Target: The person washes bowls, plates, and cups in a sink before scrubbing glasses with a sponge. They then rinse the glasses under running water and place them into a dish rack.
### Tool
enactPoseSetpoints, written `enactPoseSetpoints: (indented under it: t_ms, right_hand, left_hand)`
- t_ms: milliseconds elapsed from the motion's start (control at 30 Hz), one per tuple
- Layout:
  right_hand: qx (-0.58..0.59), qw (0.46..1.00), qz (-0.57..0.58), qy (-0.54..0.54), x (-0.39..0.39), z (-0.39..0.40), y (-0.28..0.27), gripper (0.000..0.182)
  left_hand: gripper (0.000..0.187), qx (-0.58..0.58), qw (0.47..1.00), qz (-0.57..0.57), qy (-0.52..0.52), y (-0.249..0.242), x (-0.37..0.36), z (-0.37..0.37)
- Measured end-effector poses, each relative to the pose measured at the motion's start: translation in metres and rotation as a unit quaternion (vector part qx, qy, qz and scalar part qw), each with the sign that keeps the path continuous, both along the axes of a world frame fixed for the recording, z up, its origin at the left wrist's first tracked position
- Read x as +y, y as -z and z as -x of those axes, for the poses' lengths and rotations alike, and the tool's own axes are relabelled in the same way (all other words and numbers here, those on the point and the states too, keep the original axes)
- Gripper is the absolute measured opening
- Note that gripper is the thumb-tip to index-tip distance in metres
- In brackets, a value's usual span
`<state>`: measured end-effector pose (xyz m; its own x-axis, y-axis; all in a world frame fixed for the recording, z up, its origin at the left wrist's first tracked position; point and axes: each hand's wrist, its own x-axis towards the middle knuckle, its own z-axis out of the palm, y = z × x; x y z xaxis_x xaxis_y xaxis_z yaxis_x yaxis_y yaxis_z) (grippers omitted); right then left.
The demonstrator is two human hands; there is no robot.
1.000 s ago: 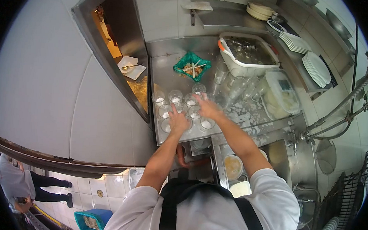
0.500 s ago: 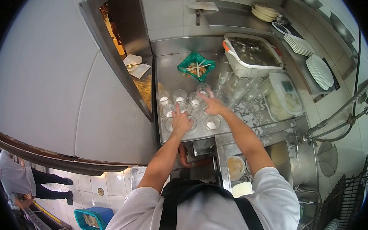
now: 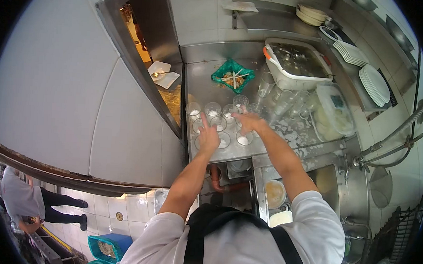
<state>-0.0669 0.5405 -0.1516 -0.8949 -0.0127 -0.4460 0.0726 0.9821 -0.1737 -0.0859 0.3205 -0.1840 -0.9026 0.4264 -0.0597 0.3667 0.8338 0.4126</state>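
Observation:
Several clear drinking glasses (image 3: 213, 109) with something white inside stand grouped on the left of the steel counter (image 3: 203, 67). My left hand (image 3: 209, 136) lies low over the group's near left, its index finger stretched out between two far glasses and the other fingers apart. Partly hidden beneath it are nearer glasses. My right hand (image 3: 250, 122) reaches in from the right with fingers spread. Its fingertips are right at a glass (image 3: 229, 112) in the middle, close below the farthest glass (image 3: 241, 102). Under my right wrist stands another glass (image 3: 243, 138).
A green-lined basket (image 3: 233, 76) of food scraps sits behind the glasses. Taller glasses (image 3: 285, 102), a white tub (image 3: 298, 81) of water and a plastic container (image 3: 334, 112) stand right. The sink (image 3: 326, 181) is nearer me. Another person (image 3: 24, 196) stands at lower left.
My right hand has drawn back a little from the farthest glass. My left index finger has shifted left, between two far glasses. The view has turned slightly.

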Motion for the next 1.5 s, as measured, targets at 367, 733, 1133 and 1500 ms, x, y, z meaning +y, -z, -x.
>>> enactPoseSetpoints:
  t_ms: [367,733,1133,1500]
  right_hand:
    - [0.021,0.998,0.029,0.046,0.001,-0.007,0.007,0.091]
    - [0.057,0.996,0.014,0.073,-0.002,-0.039,0.006,0.082]
    - [0.033,0.992,0.024,0.118,0.004,-0.057,0.005,0.083]
    - [0.044,0.987,0.026,0.151,-0.003,-0.068,0.009,0.08]
  left_hand:
    - [0.101,-0.053,0.996,0.011,-0.072,-0.014,0.01,0.026]
    - [0.13,-0.199,0.971,0.133,-0.02,-0.005,0.03,0.082]
    - [0.121,-0.187,0.972,0.141,0.004,-0.013,0.028,0.067]
    - [0.117,-0.11,0.991,0.068,-0.033,-0.014,0.034,0.039]
